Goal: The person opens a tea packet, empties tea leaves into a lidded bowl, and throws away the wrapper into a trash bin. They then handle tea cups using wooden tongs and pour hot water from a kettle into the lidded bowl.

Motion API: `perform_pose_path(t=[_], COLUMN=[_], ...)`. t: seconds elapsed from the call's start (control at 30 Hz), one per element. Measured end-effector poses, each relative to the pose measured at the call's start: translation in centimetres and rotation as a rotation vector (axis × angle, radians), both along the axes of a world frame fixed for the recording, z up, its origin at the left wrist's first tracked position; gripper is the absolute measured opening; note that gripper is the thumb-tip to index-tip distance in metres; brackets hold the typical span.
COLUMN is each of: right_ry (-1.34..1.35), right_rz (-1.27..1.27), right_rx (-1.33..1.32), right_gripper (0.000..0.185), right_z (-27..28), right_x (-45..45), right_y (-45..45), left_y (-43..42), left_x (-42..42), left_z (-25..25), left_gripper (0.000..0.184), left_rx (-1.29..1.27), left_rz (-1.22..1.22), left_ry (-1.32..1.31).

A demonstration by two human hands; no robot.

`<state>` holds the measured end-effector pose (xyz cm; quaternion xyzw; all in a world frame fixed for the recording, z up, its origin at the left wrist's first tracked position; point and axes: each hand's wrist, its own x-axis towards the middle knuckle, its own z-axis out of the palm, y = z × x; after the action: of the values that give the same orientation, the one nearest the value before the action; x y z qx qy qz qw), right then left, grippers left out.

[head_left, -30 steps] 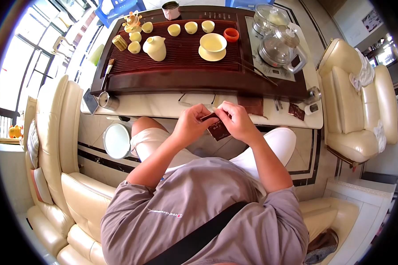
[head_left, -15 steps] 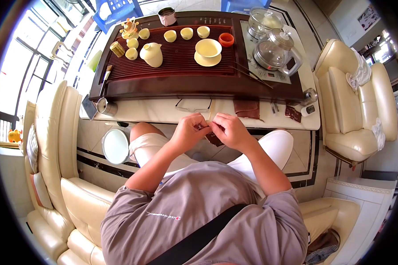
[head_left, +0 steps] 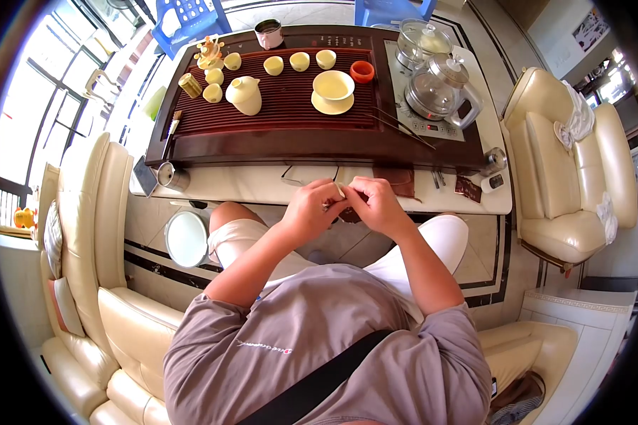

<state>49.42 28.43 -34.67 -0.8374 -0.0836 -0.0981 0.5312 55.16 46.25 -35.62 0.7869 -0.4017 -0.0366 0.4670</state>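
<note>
Over my lap, near the table's front edge, my left hand and my right hand meet with fingers pinched together. Between them is a small dark brown packet, mostly hidden by the fingers; both hands grip it. Eyeglasses lie on the table edge just beyond. Behind them stands the dark tea tray, bearing a white lidded bowl on a saucer, a pale pitcher, several small cups and a red cup.
At the right of the tray, a glass kettle stands on a heating panel. A brown cloth, another brown packet and a metal cup lie or stand along the front edge. A round white bin is beside my leg.
My hands have closed in around the packet, which shows less than before. The view has shifted slightly, moving the tray and cups leftward in the picture.
</note>
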Motion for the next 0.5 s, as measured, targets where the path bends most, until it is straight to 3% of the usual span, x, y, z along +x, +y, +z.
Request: perform_pose_path(t=[0.13, 0.3, 0.47, 0.5], right_ry=[-0.042, -0.099, -0.088, -0.074], right_rz=[0.002, 0.047, -0.055, -0.093], right_rx=[-0.052, -0.087, -0.069, -0.026], right_gripper=[0.02, 0.017, 0.018, 0.023], right_z=[-0.3, -1.5, -1.9, -2.1], right_x=[0.1, 0.0, -0.7, -0.7], right_y=[-0.4, -0.6, 0.2, 0.4], left_y=[-0.1, 0.2, 0.3, 0.2], left_x=[0.1, -0.3, -1.0, -1.0], left_z=[-0.2, -1.8, -2.6, -2.4], left_gripper=[0.017, 0.019, 0.016, 0.015], left_rx=[0.082, 0.008, -0.103, -0.088], left_rz=[0.0, -0.059, -0.021, 0.011], left_ry=[0.295, 0.19, 0.177, 0.074])
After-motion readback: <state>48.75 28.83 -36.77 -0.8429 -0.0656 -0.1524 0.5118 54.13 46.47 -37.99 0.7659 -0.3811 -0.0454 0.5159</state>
